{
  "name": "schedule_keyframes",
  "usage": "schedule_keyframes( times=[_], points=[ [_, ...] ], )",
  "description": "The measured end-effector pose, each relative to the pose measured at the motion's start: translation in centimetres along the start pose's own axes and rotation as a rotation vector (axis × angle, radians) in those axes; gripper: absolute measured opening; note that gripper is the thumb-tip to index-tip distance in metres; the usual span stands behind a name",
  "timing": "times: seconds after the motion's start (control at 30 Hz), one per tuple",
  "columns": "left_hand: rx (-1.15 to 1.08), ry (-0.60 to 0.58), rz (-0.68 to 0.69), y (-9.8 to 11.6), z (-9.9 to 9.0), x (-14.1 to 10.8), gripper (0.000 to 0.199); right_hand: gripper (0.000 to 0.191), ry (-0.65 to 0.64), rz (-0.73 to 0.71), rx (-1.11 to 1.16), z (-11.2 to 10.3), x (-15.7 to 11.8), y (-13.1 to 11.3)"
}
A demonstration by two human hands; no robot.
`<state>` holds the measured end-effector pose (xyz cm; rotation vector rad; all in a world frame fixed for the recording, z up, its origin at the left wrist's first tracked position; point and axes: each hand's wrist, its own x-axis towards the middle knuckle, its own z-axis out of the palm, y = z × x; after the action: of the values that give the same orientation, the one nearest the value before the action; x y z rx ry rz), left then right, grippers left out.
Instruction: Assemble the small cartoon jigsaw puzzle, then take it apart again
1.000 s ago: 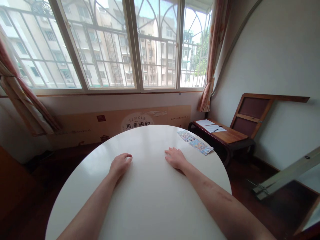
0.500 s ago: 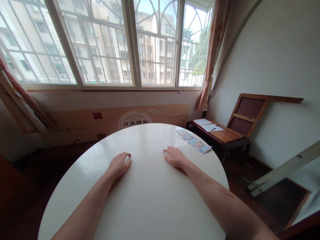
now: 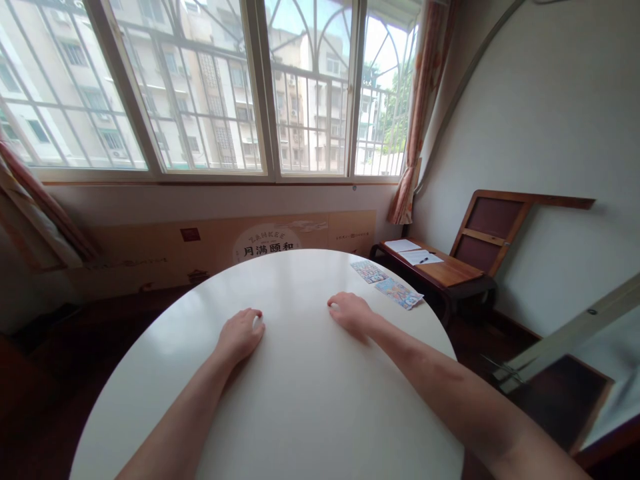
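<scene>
My left hand (image 3: pixel 241 335) lies on the white round table (image 3: pixel 300 400), left of the middle. Its fingers are loosely bent, with a gap between thumb and forefinger and nothing in it. Across from it, my right hand (image 3: pixel 351 313) rests on the tabletop with fingers curled inward, thumb and forefinger slightly apart and nothing seen between them. Beyond the right hand, near the table's right rim, lie two flat, colourfully patterned sheets: one farther back (image 3: pixel 369 271) and one nearer (image 3: pixel 399 293). Neither hand touches them.
Right of the table stands a low wooden stand (image 3: pixel 450 265) bearing white papers (image 3: pixel 417 257) and a pen (image 3: pixel 425 260). A large printed cardboard panel (image 3: pixel 310 233) leans below the barred window (image 3: pixel 210 100). Patterned curtains (image 3: pixel 415 113) hang at both sides.
My right hand's fingers, spread out before, have curled in. My left hand has barely changed. The view has shifted slightly; the sheets lie as before.
</scene>
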<state>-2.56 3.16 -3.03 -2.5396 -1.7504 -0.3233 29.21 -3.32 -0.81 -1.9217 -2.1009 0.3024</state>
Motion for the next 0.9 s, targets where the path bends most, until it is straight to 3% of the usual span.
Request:
schedule_keyframes(
  times=[0.13, 0.33, 0.5, 0.73, 0.9],
  points=[
    [0.000, -0.001, -0.009, 0.5, -0.4, -0.2, 0.041, 0.032, 0.049, 0.084, -0.034, -1.9, 3.0, 2.1],
    [0.004, -0.002, -0.036, 0.8, -0.2, -0.5, 0.040, 0.033, 0.155, 0.243, -0.085, -5.1, 6.4, 8.0],
    [0.007, 0.007, -0.061, 1.2, -0.1, -0.6, 0.040, 0.036, 0.158, 0.390, -0.097, -5.6, 7.7, 11.4],
    [0.030, -0.019, -0.064, 1.7, -0.7, -0.9, 0.040, 0.037, 0.172, 0.455, -0.045, -5.0, 8.3, 12.1],
    [0.036, 0.001, -0.076, 1.7, -0.4, -1.0, 0.038, 0.039, 0.358, 0.333, 0.068, -6.5, 8.0, 9.8]
  ],
)
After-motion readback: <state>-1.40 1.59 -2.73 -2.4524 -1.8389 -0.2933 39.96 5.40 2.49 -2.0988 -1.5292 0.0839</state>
